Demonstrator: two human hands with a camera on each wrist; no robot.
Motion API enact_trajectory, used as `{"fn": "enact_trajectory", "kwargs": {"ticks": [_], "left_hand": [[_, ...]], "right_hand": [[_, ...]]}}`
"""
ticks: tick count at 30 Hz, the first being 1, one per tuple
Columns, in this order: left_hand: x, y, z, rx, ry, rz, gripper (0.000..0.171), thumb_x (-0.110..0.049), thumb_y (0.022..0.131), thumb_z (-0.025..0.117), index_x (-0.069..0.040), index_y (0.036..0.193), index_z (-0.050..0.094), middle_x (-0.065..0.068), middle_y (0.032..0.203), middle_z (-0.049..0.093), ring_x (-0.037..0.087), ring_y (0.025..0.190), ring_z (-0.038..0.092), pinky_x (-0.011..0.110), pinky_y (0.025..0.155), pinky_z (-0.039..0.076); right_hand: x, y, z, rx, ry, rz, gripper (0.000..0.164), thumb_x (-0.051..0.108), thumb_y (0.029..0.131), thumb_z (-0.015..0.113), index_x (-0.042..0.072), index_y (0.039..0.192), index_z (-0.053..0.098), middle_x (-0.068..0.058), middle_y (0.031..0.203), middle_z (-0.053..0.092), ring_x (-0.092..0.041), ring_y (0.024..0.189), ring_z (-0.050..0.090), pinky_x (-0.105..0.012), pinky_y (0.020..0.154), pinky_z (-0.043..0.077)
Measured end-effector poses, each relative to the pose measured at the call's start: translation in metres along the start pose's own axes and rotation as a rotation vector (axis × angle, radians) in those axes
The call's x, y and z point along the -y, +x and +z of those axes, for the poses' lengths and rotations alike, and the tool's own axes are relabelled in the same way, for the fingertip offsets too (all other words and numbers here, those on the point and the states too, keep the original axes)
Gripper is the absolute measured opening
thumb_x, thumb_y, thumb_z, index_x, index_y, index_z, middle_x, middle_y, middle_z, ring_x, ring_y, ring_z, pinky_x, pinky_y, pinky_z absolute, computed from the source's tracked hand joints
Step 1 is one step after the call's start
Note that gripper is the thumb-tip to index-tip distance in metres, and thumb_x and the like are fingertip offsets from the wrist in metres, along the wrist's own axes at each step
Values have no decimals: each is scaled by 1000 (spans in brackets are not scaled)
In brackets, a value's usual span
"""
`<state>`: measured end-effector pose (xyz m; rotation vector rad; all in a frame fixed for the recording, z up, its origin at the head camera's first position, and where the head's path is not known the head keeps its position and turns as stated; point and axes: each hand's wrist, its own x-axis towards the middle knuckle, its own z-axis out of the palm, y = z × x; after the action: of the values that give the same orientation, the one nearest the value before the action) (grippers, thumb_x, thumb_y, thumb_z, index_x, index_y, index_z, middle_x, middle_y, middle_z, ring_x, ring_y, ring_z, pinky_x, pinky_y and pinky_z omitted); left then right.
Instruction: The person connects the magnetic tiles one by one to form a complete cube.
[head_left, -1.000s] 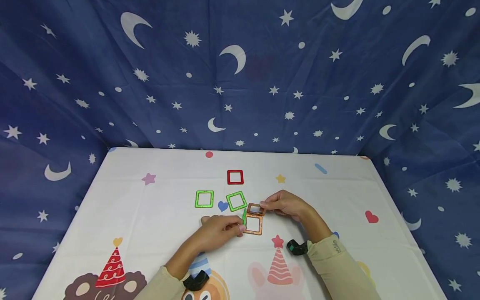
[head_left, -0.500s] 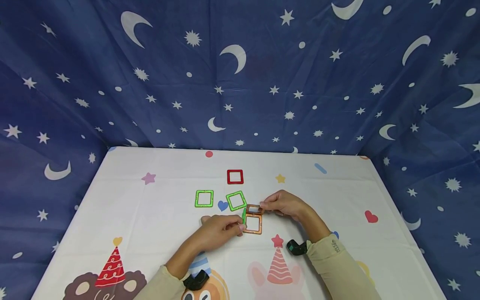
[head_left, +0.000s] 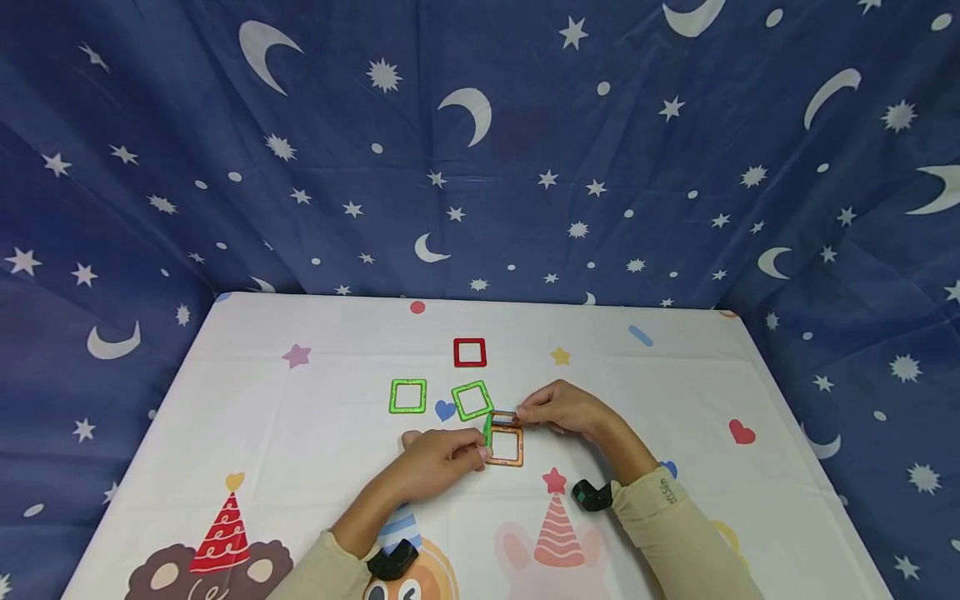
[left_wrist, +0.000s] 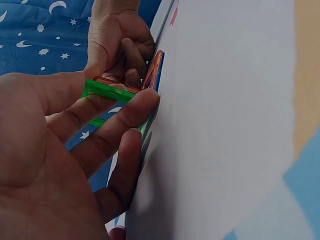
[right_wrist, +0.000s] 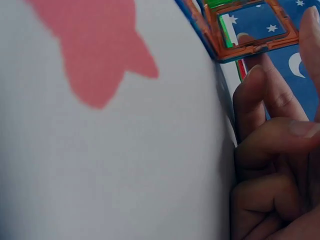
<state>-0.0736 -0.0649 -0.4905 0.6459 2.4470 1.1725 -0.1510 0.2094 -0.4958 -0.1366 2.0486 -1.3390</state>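
Observation:
A flat orange magnetic tile, a square frame, lies on the table between the hands. My left hand pinches a green magnetic tile that stands on edge along its left side; the left wrist view shows thumb and fingertips on that green frame. With thumb and fingers, my right hand grips a second orange tile, raised at the flat one's far edge. In the right wrist view this raised orange frame stands close to the green one. Whether the two upright tiles touch, I cannot tell.
Another green square tile lies tilted just beyond the upright ones, almost against them. Farther left is one more green tile, and a red tile lies behind. A star-patterned blue cloth rises behind the white printed tablecloth.
The orange tile in my right hand has tipped more upright and shifted slightly left toward the green one. My left hand stays in place.

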Motion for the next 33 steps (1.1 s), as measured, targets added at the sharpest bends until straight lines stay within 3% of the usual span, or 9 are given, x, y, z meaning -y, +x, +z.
{"fn": "enact_trajectory", "kwargs": {"ticks": [8,13,16,22,26,29,33], "left_hand": [[2,3,0,-7,-23,9,21,-43,103,58,-29,96,72,-16,80,71,-2,69,54,37,78,25],[2,3,0,-18,-21,7,20,-43,102,60,-30,97,75,-20,81,72,-5,73,57,37,78,25],[1,3,-1,-23,-28,3,21,-42,102,60,-30,97,77,-20,81,72,-5,75,58,40,79,23],[2,2,-2,-17,-31,1,22,-41,102,61,-32,92,78,-19,81,73,-3,76,59,42,80,22],[1,2,1,-52,-79,-59,19,-41,102,60,-31,91,71,-18,80,73,-3,75,60,45,82,22],[0,3,5,-124,-130,-116,17,-42,102,61,-26,101,64,-18,79,71,-1,73,60,49,87,22],[-3,5,11,-190,-151,-144,33,-43,102,61,-22,127,60,-20,77,67,2,66,59,51,90,21]], "right_hand": [[1,-5,-5,31,-23,-48,35,37,100,66,4,105,77,-2,74,59,-12,49,36,-24,48,28],[-2,-8,-6,26,59,-56,32,27,95,75,-1,108,75,2,79,62,-12,64,47,-23,58,38],[-4,-7,-4,-5,53,-63,30,24,92,77,-2,107,77,5,81,65,-12,74,52,-24,64,43],[-4,-3,3,-67,-26,-43,27,31,88,82,6,99,81,5,75,62,-13,70,49,-25,61,41],[-4,-1,5,-74,-20,-36,28,29,87,82,3,97,80,4,70,57,-13,67,46,-25,59,37],[-3,-1,6,-73,-34,-44,28,29,87,82,3,96,80,3,69,58,-13,67,45,-25,58,36],[-4,0,6,-70,-55,-49,27,29,87,82,3,94,81,2,69,59,-13,67,46,-25,58,36]]}}
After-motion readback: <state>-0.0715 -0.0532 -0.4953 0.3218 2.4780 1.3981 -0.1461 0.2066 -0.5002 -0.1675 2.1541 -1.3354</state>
